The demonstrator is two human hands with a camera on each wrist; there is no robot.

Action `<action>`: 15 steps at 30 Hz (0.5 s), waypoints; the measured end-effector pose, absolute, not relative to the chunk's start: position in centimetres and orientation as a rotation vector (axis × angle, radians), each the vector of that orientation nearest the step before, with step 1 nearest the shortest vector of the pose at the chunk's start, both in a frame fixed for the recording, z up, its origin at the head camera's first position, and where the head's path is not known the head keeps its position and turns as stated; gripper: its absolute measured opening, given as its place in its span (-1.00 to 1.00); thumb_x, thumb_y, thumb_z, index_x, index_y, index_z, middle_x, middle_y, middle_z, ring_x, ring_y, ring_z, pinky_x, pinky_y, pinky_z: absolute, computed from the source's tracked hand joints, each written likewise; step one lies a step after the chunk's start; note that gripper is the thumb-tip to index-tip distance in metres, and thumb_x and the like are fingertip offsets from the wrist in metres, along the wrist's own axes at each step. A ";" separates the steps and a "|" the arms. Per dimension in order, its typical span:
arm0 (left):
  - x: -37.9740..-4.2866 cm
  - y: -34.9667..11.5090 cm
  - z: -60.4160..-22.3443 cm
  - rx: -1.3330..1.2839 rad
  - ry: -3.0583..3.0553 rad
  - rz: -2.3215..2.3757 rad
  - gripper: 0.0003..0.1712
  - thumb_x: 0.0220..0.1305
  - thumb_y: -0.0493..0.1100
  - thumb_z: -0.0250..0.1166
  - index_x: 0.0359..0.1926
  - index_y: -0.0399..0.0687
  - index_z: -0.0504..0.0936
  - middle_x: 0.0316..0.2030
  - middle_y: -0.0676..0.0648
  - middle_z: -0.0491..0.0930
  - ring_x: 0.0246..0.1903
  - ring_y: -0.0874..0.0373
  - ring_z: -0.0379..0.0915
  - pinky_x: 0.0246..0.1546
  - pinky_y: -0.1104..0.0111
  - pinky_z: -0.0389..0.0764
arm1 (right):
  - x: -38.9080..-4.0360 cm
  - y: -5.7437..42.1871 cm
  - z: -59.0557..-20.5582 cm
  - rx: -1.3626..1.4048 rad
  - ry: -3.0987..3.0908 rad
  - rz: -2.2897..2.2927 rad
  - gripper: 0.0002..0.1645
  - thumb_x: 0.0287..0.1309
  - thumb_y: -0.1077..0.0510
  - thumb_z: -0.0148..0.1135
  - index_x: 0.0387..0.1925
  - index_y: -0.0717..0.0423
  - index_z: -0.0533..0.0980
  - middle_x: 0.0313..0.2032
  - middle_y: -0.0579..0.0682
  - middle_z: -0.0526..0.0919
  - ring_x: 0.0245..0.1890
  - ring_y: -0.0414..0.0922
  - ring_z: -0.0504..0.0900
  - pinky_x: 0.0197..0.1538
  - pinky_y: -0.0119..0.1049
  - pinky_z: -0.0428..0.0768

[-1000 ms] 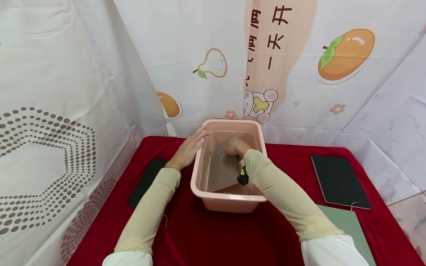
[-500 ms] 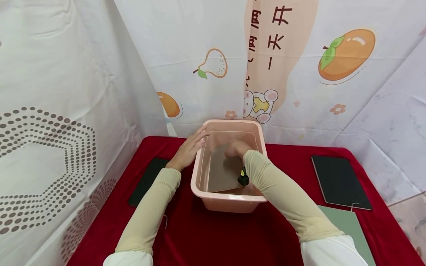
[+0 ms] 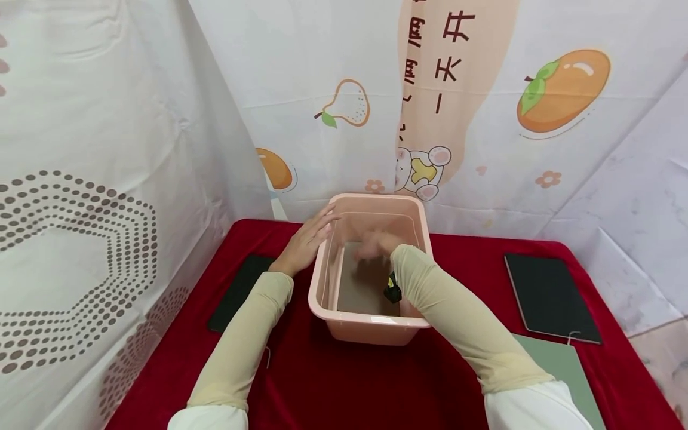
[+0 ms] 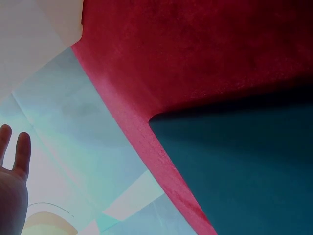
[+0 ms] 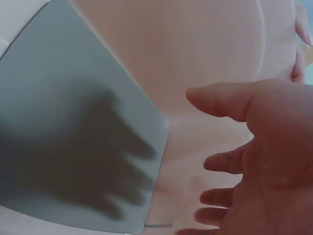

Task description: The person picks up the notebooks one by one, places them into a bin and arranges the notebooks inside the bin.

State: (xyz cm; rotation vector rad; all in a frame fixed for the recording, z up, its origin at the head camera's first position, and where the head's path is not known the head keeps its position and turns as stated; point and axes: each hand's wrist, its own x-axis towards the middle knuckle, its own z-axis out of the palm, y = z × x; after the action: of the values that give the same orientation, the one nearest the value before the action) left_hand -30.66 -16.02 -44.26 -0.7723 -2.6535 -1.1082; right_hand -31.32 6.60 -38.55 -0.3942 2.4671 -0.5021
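Note:
A pink plastic basin (image 3: 371,321) stands on the red cloth. In it lies a grey-green notebook (image 3: 357,286), flat on the bottom; its ribbon (image 5: 159,225) pokes out past one edge in the right wrist view. Over the notebook hovers my right hand (image 3: 376,243), fingers spread and holding nothing. In the right wrist view that hand (image 5: 274,161) shows thumb and fingers apart, with its shadow cast on the cover. My left hand (image 3: 305,242) rests against the basin's left rim with its fingers extended.
Left of the basin, partly behind my left forearm, lies a dark notebook (image 3: 242,292). On the right are a black notebook (image 3: 550,295) and a grey-green notebook (image 3: 561,370) with a ribbon. A printed curtain (image 3: 301,54) hangs behind the table.
The notebook in the basin has turned from a slant to lie straight along the basin, nearer its front. My right hand has come off it; my left hand stays at the rim.

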 end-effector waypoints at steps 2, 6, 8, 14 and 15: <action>-30.7 -16.0 -44.3 -0.761 -2.650 -1.124 -0.44 0.63 0.19 -0.25 0.47 0.29 0.38 0.60 0.33 0.00 0.61 0.20 -0.07 0.57 -0.10 0.04 | -31.4 6.5 -38.8 -0.412 2.541 -0.429 -0.15 0.24 -0.07 0.26 0.46 0.18 0.27 0.48 0.25 0.22 0.46 0.19 0.21 0.47 0.12 0.31; -30.7 -15.9 -44.5 -0.748 -2.646 -1.140 -0.44 0.63 0.20 -0.25 0.46 0.29 0.38 0.60 0.33 0.00 0.61 0.20 -0.08 0.56 -0.10 0.05 | -31.5 6.4 -39.3 -0.443 2.626 -0.348 -0.06 0.24 -0.07 0.25 0.52 0.22 0.18 0.58 0.28 0.00 0.58 0.23 -0.07 0.59 0.20 0.01; -30.7 -15.9 -44.6 -0.750 -2.645 -1.146 -0.43 0.63 0.21 -0.25 0.46 0.28 0.38 0.60 0.32 -0.01 0.61 0.20 -0.08 0.56 -0.10 0.05 | -31.3 6.4 -39.2 -0.406 2.634 -0.331 0.00 0.25 -0.11 0.26 0.56 0.20 0.10 0.60 0.29 -0.09 0.60 0.23 -0.12 0.59 0.24 0.01; -30.6 -15.8 -44.5 -0.736 -2.642 -1.184 -0.44 0.62 0.23 -0.26 0.47 0.37 0.36 0.59 0.36 -0.02 0.60 0.21 -0.06 0.55 -0.12 0.07 | -31.4 6.3 -38.9 -0.288 2.680 -0.322 0.13 0.30 -0.23 0.19 0.62 0.16 -0.13 0.62 0.26 -0.34 0.64 0.25 -0.32 0.56 0.37 -0.13; -30.7 -15.7 -44.5 -0.735 -2.640 -1.187 -0.45 0.62 0.23 -0.26 0.47 0.38 0.35 0.59 0.37 -0.02 0.60 0.22 -0.07 0.56 -0.11 0.06 | -31.4 6.4 -38.8 -0.286 2.691 -0.321 0.14 0.31 -0.25 0.17 0.63 0.16 -0.15 0.62 0.26 -0.35 0.64 0.25 -0.32 0.56 0.38 -0.15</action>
State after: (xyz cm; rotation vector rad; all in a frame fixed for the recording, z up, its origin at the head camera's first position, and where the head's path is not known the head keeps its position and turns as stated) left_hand -30.65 -15.72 -44.52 -0.7354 -2.6402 -1.1871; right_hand -31.38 6.37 -38.78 -0.2861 2.6909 -0.3209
